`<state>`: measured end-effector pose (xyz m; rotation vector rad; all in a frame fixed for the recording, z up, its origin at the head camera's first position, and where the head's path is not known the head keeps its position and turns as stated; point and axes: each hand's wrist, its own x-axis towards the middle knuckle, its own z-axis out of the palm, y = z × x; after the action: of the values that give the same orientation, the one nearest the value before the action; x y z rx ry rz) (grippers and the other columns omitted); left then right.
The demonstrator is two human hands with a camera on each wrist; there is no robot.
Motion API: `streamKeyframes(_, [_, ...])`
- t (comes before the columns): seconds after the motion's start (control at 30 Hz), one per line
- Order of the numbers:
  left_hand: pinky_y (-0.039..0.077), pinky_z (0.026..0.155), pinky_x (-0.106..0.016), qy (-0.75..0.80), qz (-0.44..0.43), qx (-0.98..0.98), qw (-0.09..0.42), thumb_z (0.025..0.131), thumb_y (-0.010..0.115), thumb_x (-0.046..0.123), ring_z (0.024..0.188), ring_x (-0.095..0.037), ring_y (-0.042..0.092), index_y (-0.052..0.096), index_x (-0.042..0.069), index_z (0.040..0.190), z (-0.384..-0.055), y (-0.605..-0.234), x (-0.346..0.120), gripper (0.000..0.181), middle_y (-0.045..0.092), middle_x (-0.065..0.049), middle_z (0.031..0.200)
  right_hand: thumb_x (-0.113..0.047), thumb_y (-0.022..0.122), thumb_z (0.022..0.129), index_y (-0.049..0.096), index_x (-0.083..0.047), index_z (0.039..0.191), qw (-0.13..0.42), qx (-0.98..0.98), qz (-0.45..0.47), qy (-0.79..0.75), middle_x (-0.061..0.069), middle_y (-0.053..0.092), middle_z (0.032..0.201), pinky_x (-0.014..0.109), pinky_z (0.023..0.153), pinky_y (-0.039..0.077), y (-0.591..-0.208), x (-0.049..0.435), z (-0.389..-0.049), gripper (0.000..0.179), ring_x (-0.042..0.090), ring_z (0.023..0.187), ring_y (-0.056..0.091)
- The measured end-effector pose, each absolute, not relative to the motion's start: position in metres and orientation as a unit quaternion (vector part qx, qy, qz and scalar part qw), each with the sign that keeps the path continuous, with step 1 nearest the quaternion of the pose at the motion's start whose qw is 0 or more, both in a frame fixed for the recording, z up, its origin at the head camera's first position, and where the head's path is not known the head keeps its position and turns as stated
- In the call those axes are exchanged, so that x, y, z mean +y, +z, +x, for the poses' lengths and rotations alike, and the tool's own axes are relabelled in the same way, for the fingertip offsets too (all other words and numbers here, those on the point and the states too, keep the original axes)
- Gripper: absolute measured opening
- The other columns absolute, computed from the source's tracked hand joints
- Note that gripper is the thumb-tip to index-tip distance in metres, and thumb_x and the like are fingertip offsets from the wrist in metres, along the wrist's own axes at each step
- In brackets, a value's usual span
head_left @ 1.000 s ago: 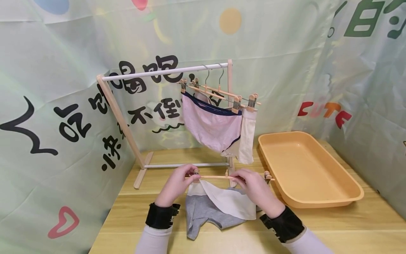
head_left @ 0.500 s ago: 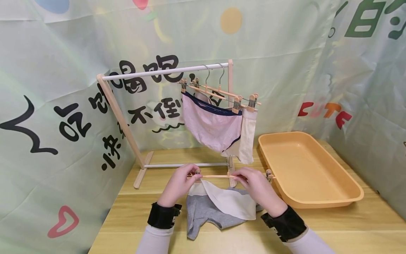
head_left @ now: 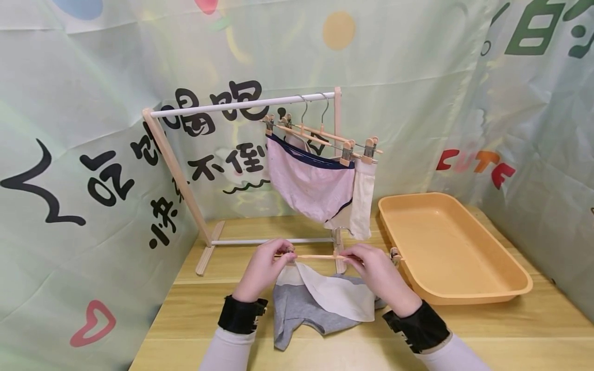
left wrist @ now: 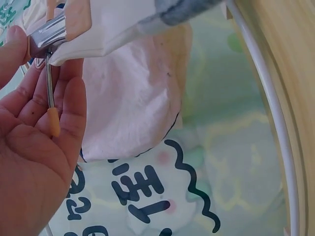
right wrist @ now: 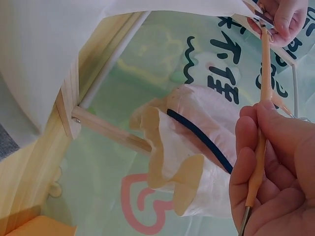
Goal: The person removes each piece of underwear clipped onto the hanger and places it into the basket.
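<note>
My left hand [head_left: 261, 268] pinches the metal clip [left wrist: 47, 35] at one end of a clip hanger [head_left: 316, 256]. That clip bites on a corner of the white band of a grey and white garment [head_left: 306, 309], whose lower part lies spread on the table. Further along, my right hand [head_left: 378, 273] grips the hanger's wooden bar [right wrist: 266, 64] between thumb and curled fingers. Beyond the right hand, the hanger's other clip [head_left: 395, 256] shows with no cloth in it.
Behind my hands stands a wooden drying rack [head_left: 176, 175] with a white rail. Pink briefs [head_left: 308, 180] with navy trim and a cream garment [head_left: 362, 201] hang on it from clip hangers. A shallow orange tub [head_left: 457, 247] sits on the table [head_left: 195, 319] at the right.
Both hands have shifted very slightly to the right with the hanger, which sits a touch higher at its right end. The garment's lower part lies almost unmoved.
</note>
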<state>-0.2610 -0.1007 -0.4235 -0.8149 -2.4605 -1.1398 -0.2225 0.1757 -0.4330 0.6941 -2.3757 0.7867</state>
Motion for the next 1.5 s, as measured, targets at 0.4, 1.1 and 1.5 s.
streamKeyframes(0.4, [0.057,0.062,-0.027,-0.419,-0.283,-0.847,0.163,0.09,0.065,0.019,0.074,-0.003,0.06,0.067,0.014,0.09,-0.2599,-0.4228,-0.0982,0.005,0.066,0.003,0.083,-0.012,0.07,0.084,0.072,-0.015,0.093,0.263,-0.884,0.25,0.294,-0.001,0.07,0.086,0.031,0.065,0.058,-0.4315,0.1751,-0.2217,0.01,0.009,0.08,0.063])
streamKeyframes(1.1, [0.056,0.074,-0.038,-0.406,-0.27,-0.863,0.132,0.09,0.064,0.02,0.087,-0.006,0.056,0.063,0.02,0.1,-0.2606,-0.4246,-0.0965,0.01,0.062,0.003,0.094,-0.012,0.068,0.085,0.071,-0.015,0.096,0.265,-0.887,0.252,0.283,-0.001,0.07,0.088,0.031,0.062,0.056,-0.4281,0.179,-0.2209,0.012,0.008,0.078,0.062])
streamKeyframes(1.5, [0.053,0.074,-0.047,-0.423,-0.284,-0.85,0.13,0.09,0.064,0.032,0.086,-0.009,0.055,0.063,0.019,0.104,-0.2604,-0.4256,-0.0963,0.02,0.06,0.002,0.094,-0.011,0.069,0.084,0.071,-0.015,0.096,0.271,-0.884,0.256,0.283,-0.001,0.07,0.088,0.031,0.062,0.057,-0.4283,0.1797,-0.222,0.012,0.008,0.079,0.062])
